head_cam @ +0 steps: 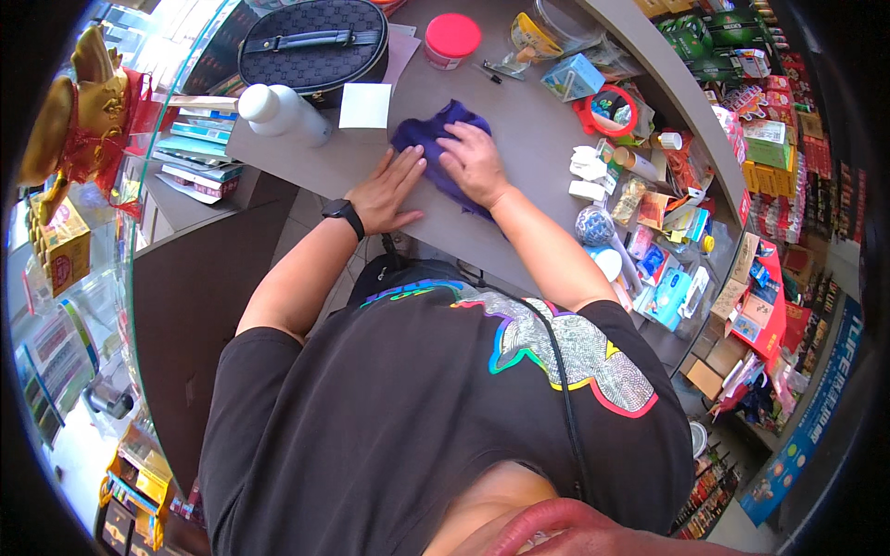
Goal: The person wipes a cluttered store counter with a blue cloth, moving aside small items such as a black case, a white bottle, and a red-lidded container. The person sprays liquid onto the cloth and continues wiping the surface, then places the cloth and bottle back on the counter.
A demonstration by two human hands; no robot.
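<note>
A crumpled dark purple cloth lies on the grey counter in front of me. My right hand rests on top of the cloth with its fingers bent; whether it grips the fabric cannot be told. My left hand, below a dark watch on the wrist, lies flat with its fingers spread, the fingertips at the cloth's left edge. A white square of paper sits just beyond the left hand, beside a white plastic bottle.
A black patterned case stands at the back left, a red-lidded tub at the back. Small packets, a blue box, a red tape roll and a patterned ball crowd the right side. A golden figurine stands far left.
</note>
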